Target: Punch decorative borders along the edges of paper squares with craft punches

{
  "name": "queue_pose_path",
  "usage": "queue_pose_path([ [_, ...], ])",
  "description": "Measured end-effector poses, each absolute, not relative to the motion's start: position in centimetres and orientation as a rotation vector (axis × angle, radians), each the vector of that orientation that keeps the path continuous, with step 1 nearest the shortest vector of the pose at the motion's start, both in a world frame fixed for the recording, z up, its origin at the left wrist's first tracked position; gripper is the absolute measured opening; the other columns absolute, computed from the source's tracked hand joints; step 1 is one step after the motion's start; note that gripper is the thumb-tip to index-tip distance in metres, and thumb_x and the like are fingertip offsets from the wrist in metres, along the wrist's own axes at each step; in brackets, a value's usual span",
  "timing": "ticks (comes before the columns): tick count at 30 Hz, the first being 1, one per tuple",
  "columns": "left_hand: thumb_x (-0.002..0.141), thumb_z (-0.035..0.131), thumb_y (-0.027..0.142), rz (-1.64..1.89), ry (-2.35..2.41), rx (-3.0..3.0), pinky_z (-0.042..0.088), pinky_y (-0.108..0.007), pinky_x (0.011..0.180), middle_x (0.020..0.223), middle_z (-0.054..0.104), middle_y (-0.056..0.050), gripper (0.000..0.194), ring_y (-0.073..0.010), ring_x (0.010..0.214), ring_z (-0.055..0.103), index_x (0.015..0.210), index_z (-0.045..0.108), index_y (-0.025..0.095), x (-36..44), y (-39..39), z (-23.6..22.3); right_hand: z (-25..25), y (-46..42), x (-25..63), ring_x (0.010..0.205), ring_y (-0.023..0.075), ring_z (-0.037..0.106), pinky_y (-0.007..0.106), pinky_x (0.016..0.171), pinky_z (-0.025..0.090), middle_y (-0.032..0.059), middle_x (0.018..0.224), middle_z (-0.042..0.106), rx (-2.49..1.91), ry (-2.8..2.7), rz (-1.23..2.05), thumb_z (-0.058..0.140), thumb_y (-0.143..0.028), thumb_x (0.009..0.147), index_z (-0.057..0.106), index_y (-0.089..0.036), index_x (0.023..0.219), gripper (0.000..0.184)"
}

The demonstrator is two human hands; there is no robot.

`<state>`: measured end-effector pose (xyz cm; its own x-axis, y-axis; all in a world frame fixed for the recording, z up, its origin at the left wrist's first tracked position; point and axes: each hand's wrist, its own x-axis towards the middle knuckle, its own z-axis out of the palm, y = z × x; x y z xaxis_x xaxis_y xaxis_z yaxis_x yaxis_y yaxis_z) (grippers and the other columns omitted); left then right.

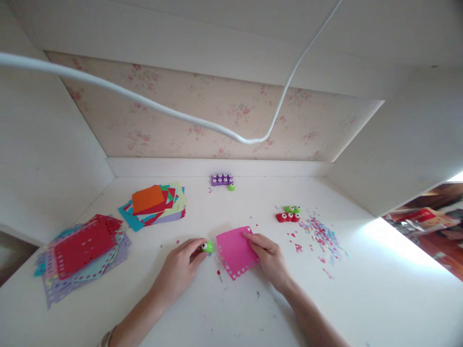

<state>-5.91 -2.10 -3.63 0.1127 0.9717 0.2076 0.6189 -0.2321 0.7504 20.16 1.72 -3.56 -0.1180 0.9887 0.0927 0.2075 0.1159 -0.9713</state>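
Observation:
My left hand (181, 267) is closed around a small green paper punch (207, 247) that rests on the white desk (231, 308), just left of a pink paper square (235, 250). The pink square lies flat and has punched holes along its lower edges. My right hand (267, 255) lies on the square's right side, fingers pressed on the paper and holding it down.
A stack of punched red, blue and purple sheets (81, 253) lies at the left. Unpunched coloured sheets (154, 205) sit behind it. Purple punches (222, 180) stand at the back, red and green punches (288, 213) at the right, beside scattered paper bits (320, 236). A white cable (253, 140) hangs overhead.

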Motion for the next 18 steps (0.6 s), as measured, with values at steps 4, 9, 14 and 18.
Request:
queue_pose_path([
  [4,0.089,0.059,0.03,1.02,1.487,1.794,0.058,-0.029,0.084,0.105,0.073,-0.002,0.025,-0.0174,0.088,0.071,0.114,0.064,0.025,-6.25,-1.93,-4.78,-3.08,1.49,19.78,0.087,0.022,0.066,0.034,0.074,0.052,0.0076,0.102,0.073,-1.234,-1.533,1.065,0.056,-0.034,0.087,0.078,-0.025,0.099,0.027],
  [9,0.09,0.06,0.028,1.028,1.462,1.854,0.057,-0.028,0.085,0.106,0.072,-0.002,0.024,-0.017,0.09,0.07,0.113,0.064,0.025,-6.18,-1.81,-4.78,-3.57,1.63,19.66,0.085,0.0211,0.065,0.033,0.074,0.052,0.0072,0.099,0.072,-1.231,-1.587,1.046,0.055,-0.032,0.089,0.077,-0.025,0.104,0.028],
  [14,0.092,0.058,0.026,1.035,1.439,1.94,0.055,-0.029,0.088,0.109,0.069,-0.004,0.022,-0.0173,0.095,0.068,0.114,0.062,0.025,-5.98,-1.95,-4.57,-3.77,1.68,19.67,0.082,0.0197,0.064,0.032,0.073,0.051,0.0065,0.096,0.071,-1.23,-1.636,1.049,0.054,-0.031,0.09,0.076,-0.025,0.107,0.029],
  [18,0.093,0.058,0.025,1.026,1.434,1.986,0.055,-0.03,0.089,0.11,0.068,-0.005,0.023,-0.0177,0.097,0.067,0.116,0.061,0.024,-6.01,-1.93,-4.63,-3.64,1.62,19.61,0.085,0.0198,0.064,0.032,0.076,0.051,0.0063,0.098,0.071,-1.232,-1.673,1.038,0.052,-0.029,0.091,0.076,-0.025,0.108,0.03],
])
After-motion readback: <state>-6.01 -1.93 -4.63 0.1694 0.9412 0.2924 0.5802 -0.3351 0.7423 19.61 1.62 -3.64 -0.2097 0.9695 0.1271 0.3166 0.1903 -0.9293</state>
